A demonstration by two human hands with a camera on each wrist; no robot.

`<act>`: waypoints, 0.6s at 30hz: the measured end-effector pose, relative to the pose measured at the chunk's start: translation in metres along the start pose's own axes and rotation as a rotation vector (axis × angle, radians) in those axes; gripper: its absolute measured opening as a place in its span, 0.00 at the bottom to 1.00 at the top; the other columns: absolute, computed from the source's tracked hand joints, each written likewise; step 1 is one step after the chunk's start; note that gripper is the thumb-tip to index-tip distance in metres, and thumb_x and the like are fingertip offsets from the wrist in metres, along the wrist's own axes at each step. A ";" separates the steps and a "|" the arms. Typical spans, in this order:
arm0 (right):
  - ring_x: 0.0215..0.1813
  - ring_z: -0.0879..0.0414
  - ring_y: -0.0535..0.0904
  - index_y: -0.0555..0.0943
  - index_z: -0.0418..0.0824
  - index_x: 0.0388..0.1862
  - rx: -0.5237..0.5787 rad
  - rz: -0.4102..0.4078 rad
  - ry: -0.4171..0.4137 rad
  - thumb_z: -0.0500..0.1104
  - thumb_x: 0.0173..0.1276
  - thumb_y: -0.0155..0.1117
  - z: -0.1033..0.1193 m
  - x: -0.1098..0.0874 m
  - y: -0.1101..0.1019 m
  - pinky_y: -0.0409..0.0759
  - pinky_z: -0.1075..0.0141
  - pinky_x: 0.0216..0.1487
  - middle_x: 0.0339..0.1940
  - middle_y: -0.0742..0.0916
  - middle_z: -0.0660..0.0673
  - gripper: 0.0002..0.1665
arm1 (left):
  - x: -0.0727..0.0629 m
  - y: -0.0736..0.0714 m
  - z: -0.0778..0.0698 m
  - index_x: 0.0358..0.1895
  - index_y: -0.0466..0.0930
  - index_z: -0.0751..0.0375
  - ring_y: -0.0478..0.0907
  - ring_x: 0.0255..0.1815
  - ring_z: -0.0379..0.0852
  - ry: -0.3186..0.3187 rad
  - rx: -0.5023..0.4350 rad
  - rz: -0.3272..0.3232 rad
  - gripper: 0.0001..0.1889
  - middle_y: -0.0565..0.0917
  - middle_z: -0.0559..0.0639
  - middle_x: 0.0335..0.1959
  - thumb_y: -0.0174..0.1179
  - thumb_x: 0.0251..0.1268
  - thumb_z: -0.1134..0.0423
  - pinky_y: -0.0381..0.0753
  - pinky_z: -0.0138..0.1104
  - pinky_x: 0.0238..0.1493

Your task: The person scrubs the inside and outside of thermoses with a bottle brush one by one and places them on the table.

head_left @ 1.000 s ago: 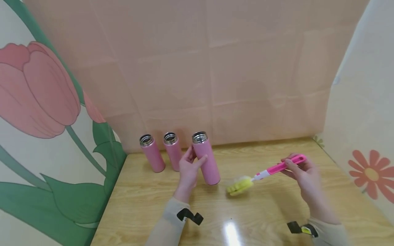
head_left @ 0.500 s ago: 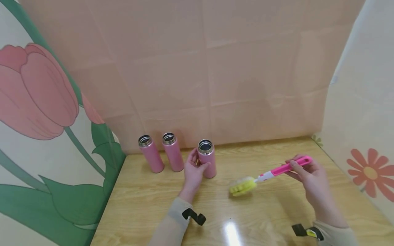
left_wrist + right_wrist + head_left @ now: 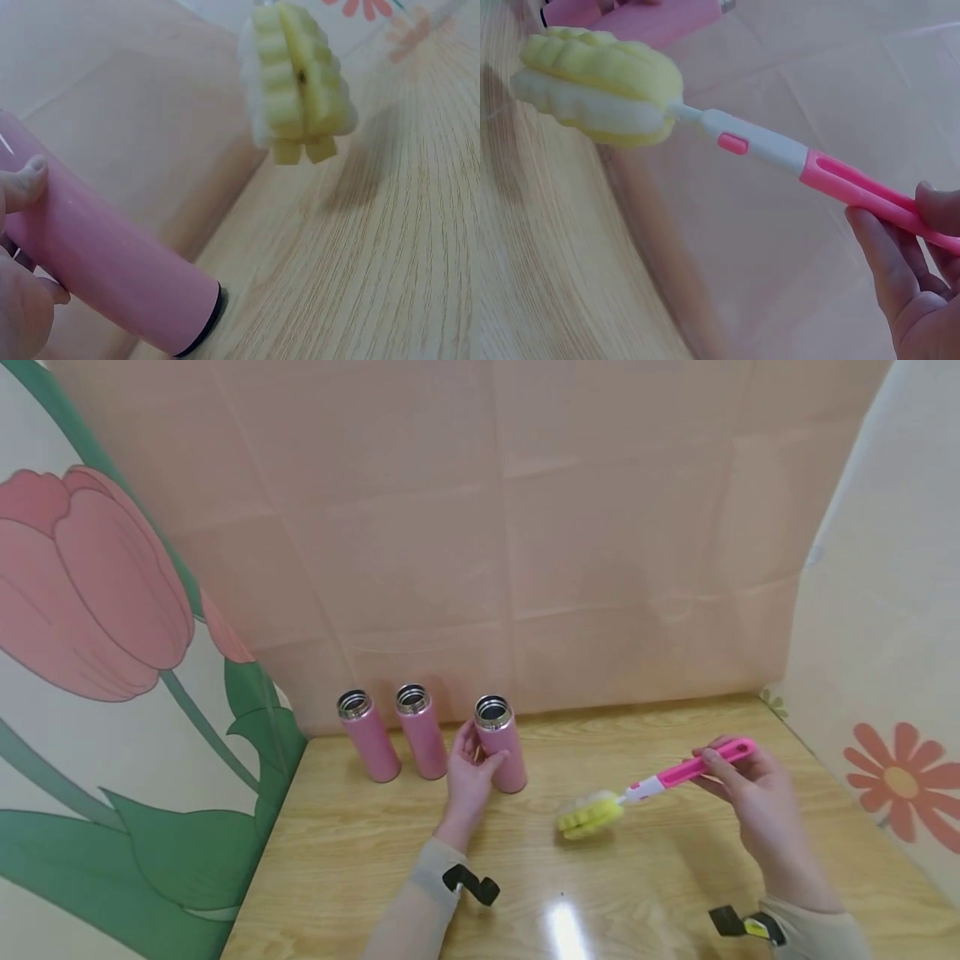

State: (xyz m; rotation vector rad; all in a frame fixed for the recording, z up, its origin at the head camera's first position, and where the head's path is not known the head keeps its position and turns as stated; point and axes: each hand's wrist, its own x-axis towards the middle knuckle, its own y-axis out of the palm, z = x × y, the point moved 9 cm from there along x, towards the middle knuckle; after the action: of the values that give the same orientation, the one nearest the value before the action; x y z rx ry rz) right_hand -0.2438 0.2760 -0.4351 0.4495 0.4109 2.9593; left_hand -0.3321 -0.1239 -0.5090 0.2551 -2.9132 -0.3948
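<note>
My left hand (image 3: 467,789) grips a pink vacuum flask (image 3: 513,767) at its side, thumb and fingers around the body. The flask stands almost upright, its steel-rimmed mouth uncovered. In the left wrist view, the black base of the flask (image 3: 150,270) is at the tabletop. My right hand (image 3: 759,802) pinches the pink handle of a bottle brush (image 3: 591,817) between thumb and fingers. The brush slants down to the left, with its yellow and white sponge head close over the wood, right of the flask. The right wrist view shows the brush's white neck (image 3: 765,142) and pink button.
Two more pink flasks, a left one (image 3: 371,743) and a nearer one (image 3: 423,739), stand uncapped left of my left hand. A pink-beige sheet (image 3: 420,560) hangs behind the wooden table (image 3: 330,860). Floral panels flank both sides, with a tulip (image 3: 112,577) at left.
The flask in my left hand has been lowered and moved back toward the other two, then tilted slightly left. The brush has shifted a little to the right.
</note>
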 end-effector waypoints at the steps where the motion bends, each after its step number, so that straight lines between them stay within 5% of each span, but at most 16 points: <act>1: 0.45 0.58 0.91 0.80 0.32 0.49 -0.004 -0.018 0.006 0.29 0.78 0.63 0.000 0.000 -0.001 0.89 0.62 0.46 0.42 0.91 0.46 0.04 | 0.000 0.000 -0.001 0.77 0.71 0.61 0.73 0.75 0.57 -0.001 0.005 0.000 0.41 0.79 0.59 0.73 0.75 0.58 0.80 0.69 0.54 0.77; 8: 0.44 0.58 0.92 0.80 0.32 0.50 -0.007 -0.123 0.050 0.33 0.78 0.67 -0.004 0.000 -0.011 0.88 0.62 0.46 0.43 0.90 0.46 0.07 | 0.000 0.007 -0.002 0.76 0.72 0.59 0.72 0.77 0.58 0.000 0.046 0.052 0.40 0.78 0.58 0.74 0.75 0.59 0.79 0.68 0.54 0.78; 18: 0.46 0.58 0.91 0.79 0.30 0.52 -0.048 -0.155 0.027 0.33 0.77 0.68 0.003 -0.004 -0.007 0.87 0.63 0.47 0.45 0.90 0.45 0.10 | 0.002 0.008 -0.005 0.77 0.72 0.58 0.70 0.78 0.57 0.009 0.085 0.077 0.41 0.76 0.58 0.76 0.75 0.60 0.79 0.65 0.50 0.80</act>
State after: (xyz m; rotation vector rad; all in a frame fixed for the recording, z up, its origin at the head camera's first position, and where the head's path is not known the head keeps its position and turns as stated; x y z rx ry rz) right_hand -0.2386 0.2832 -0.4358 0.3556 0.3598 2.8214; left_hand -0.3340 -0.1176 -0.5015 0.1555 -2.9238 -0.2582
